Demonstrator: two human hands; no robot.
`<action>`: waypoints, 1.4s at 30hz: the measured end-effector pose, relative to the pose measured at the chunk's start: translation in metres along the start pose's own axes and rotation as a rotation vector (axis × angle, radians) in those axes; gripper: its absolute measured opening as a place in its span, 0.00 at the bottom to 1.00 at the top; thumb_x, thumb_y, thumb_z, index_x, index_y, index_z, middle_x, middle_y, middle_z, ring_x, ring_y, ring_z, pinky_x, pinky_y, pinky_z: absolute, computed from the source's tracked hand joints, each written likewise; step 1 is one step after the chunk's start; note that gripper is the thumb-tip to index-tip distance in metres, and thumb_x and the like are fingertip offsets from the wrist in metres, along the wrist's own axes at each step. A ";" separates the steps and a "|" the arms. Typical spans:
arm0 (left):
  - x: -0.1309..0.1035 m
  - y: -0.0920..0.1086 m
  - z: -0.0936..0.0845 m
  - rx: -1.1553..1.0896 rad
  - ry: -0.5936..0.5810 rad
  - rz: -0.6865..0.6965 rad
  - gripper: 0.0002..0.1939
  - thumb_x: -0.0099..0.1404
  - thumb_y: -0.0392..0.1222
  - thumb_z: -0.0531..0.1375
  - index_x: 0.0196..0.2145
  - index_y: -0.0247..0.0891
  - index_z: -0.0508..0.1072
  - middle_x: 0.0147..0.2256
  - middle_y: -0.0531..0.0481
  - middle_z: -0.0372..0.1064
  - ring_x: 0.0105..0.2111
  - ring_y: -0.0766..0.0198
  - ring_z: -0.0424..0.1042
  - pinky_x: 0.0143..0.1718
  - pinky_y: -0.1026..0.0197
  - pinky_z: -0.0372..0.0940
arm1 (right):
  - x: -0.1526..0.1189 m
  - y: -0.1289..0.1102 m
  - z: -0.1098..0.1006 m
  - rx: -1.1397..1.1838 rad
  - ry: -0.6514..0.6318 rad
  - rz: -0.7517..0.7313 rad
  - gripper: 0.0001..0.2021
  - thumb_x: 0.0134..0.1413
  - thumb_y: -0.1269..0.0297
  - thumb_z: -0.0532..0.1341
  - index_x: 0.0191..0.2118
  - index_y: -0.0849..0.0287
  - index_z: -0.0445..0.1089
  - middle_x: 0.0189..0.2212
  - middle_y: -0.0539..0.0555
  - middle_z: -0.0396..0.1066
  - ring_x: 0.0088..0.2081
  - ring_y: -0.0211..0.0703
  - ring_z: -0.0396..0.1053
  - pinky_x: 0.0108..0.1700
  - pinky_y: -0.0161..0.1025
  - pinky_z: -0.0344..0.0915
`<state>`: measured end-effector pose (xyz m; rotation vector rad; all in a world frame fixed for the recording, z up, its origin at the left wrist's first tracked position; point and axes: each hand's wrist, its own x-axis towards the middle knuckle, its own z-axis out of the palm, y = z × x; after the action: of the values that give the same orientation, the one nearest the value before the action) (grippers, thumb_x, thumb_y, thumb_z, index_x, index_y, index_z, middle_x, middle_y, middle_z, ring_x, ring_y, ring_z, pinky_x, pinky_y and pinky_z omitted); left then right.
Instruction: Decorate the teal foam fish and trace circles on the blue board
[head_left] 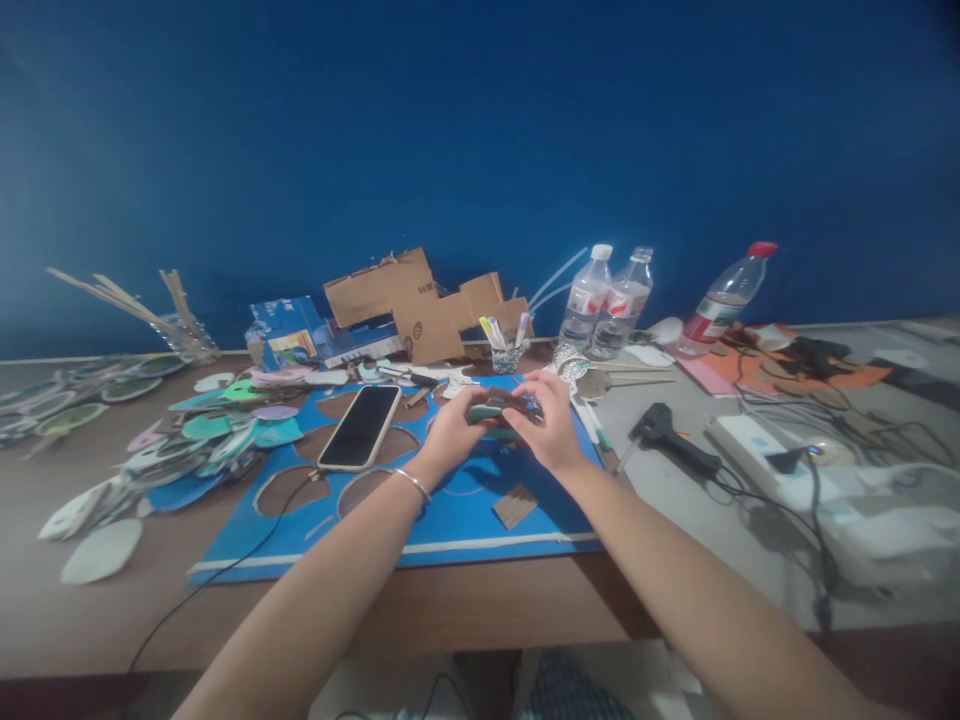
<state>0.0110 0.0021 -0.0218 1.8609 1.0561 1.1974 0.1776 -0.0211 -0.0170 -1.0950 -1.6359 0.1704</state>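
Observation:
Over a blue sheet (450, 515) with round holes cut in it, my left hand (454, 437) pinches a small green flat piece (484, 411). Facing it, my right hand (549, 420) has its thumb by the piece's right side and its fingers curled above. What the right fingers hold, if anything, is too small to make out. A square of brown cardboard (514, 507) lies on the sheet below my hands. Left of them rests a phone (360, 427) with a dark screen and a cable running from it.
Coloured cut-outs (217, 430) are heaped at left. Behind stand cardboard pieces (427, 310), a cup of markers (505, 355) and two clear bottles (587, 300). At right lie a black glue gun (675, 440), a white power strip (772, 460) with cables, and a tilted red-capped bottle (727, 297).

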 end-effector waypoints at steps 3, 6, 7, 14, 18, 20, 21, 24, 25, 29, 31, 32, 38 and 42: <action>0.000 0.001 0.000 0.013 -0.003 0.003 0.18 0.51 0.35 0.61 0.42 0.41 0.69 0.40 0.47 0.70 0.42 0.58 0.70 0.46 0.52 0.64 | 0.000 0.000 0.000 -0.006 -0.004 -0.005 0.10 0.48 0.57 0.60 0.36 0.54 0.65 0.43 0.56 0.60 0.50 0.50 0.57 0.54 0.50 0.54; 0.000 0.002 0.000 0.011 -0.013 0.010 0.18 0.51 0.35 0.61 0.42 0.41 0.68 0.40 0.47 0.70 0.41 0.58 0.70 0.45 0.53 0.64 | 0.000 0.001 -0.001 -0.009 -0.013 -0.010 0.09 0.49 0.58 0.59 0.36 0.54 0.65 0.44 0.56 0.59 0.51 0.50 0.57 0.55 0.49 0.53; 0.000 0.003 0.000 0.013 -0.014 0.013 0.18 0.52 0.35 0.61 0.42 0.41 0.68 0.40 0.47 0.70 0.41 0.58 0.70 0.45 0.53 0.64 | -0.001 0.001 -0.001 -0.009 -0.016 -0.014 0.09 0.49 0.58 0.59 0.36 0.54 0.66 0.44 0.56 0.59 0.51 0.50 0.57 0.55 0.49 0.53; 0.001 0.001 -0.001 0.068 -0.014 0.004 0.19 0.52 0.37 0.62 0.43 0.41 0.68 0.40 0.48 0.70 0.41 0.59 0.70 0.45 0.53 0.64 | -0.001 0.001 -0.001 0.017 -0.017 -0.013 0.09 0.51 0.56 0.57 0.35 0.55 0.65 0.43 0.56 0.60 0.50 0.49 0.57 0.54 0.48 0.52; 0.001 -0.001 0.000 0.085 -0.003 0.016 0.19 0.51 0.37 0.62 0.43 0.40 0.68 0.40 0.47 0.69 0.41 0.59 0.69 0.46 0.53 0.63 | -0.001 0.003 -0.001 0.044 -0.006 -0.014 0.10 0.53 0.55 0.56 0.34 0.55 0.66 0.43 0.55 0.60 0.50 0.49 0.57 0.54 0.47 0.51; 0.001 -0.003 0.000 0.085 0.002 0.023 0.19 0.51 0.38 0.62 0.43 0.41 0.68 0.40 0.47 0.69 0.41 0.58 0.69 0.45 0.53 0.63 | -0.001 0.003 0.000 0.055 0.003 -0.015 0.10 0.53 0.55 0.55 0.34 0.55 0.66 0.43 0.55 0.60 0.49 0.49 0.57 0.54 0.47 0.51; 0.001 -0.004 0.000 0.082 0.004 0.025 0.19 0.51 0.38 0.62 0.43 0.41 0.68 0.40 0.47 0.69 0.41 0.59 0.69 0.45 0.53 0.63 | -0.001 0.003 0.000 0.062 0.010 -0.013 0.10 0.53 0.55 0.55 0.33 0.55 0.66 0.43 0.55 0.60 0.49 0.49 0.57 0.54 0.47 0.51; 0.002 -0.006 0.000 0.084 0.020 0.019 0.20 0.51 0.39 0.62 0.44 0.41 0.68 0.39 0.47 0.69 0.41 0.58 0.69 0.45 0.54 0.62 | -0.001 0.004 0.000 0.088 0.040 0.000 0.10 0.54 0.56 0.54 0.30 0.56 0.64 0.42 0.55 0.61 0.48 0.48 0.58 0.52 0.46 0.52; 0.002 -0.007 -0.001 0.089 0.024 0.015 0.20 0.51 0.39 0.62 0.44 0.40 0.68 0.40 0.46 0.69 0.42 0.58 0.68 0.45 0.54 0.62 | 0.000 0.004 0.000 0.099 0.052 0.008 0.10 0.54 0.56 0.54 0.29 0.57 0.63 0.41 0.55 0.61 0.48 0.48 0.58 0.52 0.46 0.52; 0.004 -0.007 -0.002 0.081 0.059 -0.001 0.19 0.50 0.38 0.63 0.42 0.38 0.69 0.40 0.45 0.69 0.42 0.57 0.69 0.45 0.55 0.62 | 0.002 0.008 0.003 0.225 0.125 0.107 0.13 0.55 0.54 0.52 0.27 0.57 0.63 0.40 0.55 0.63 0.46 0.47 0.59 0.50 0.45 0.53; 0.005 -0.007 -0.003 0.068 0.088 -0.013 0.19 0.50 0.38 0.63 0.41 0.38 0.69 0.39 0.46 0.70 0.40 0.58 0.70 0.44 0.56 0.62 | 0.003 0.012 0.005 0.404 0.163 0.234 0.14 0.54 0.53 0.51 0.27 0.57 0.64 0.37 0.54 0.65 0.43 0.45 0.62 0.46 0.43 0.57; 0.005 -0.007 -0.003 0.061 0.101 -0.020 0.19 0.50 0.38 0.64 0.41 0.38 0.69 0.38 0.46 0.70 0.40 0.58 0.70 0.44 0.56 0.63 | 0.004 0.015 0.007 0.524 0.178 0.321 0.14 0.54 0.53 0.52 0.27 0.57 0.65 0.35 0.53 0.66 0.40 0.44 0.63 0.43 0.41 0.59; 0.007 -0.007 -0.005 -0.044 0.137 -0.067 0.18 0.51 0.36 0.62 0.42 0.38 0.68 0.39 0.45 0.70 0.42 0.57 0.70 0.45 0.55 0.63 | 0.009 0.023 0.011 1.087 0.243 0.763 0.08 0.43 0.58 0.60 0.27 0.57 0.69 0.26 0.49 0.70 0.29 0.37 0.66 0.29 0.34 0.59; 0.008 -0.006 -0.006 -0.134 0.205 -0.124 0.19 0.47 0.35 0.65 0.40 0.37 0.69 0.39 0.45 0.70 0.41 0.57 0.70 0.45 0.54 0.64 | 0.010 0.022 0.010 1.167 0.264 0.858 0.07 0.39 0.62 0.63 0.26 0.58 0.70 0.25 0.49 0.71 0.27 0.36 0.66 0.27 0.33 0.59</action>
<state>0.0062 0.0122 -0.0219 1.5722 1.1538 1.3717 0.1818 0.0022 -0.0274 -0.7298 -0.5030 1.2892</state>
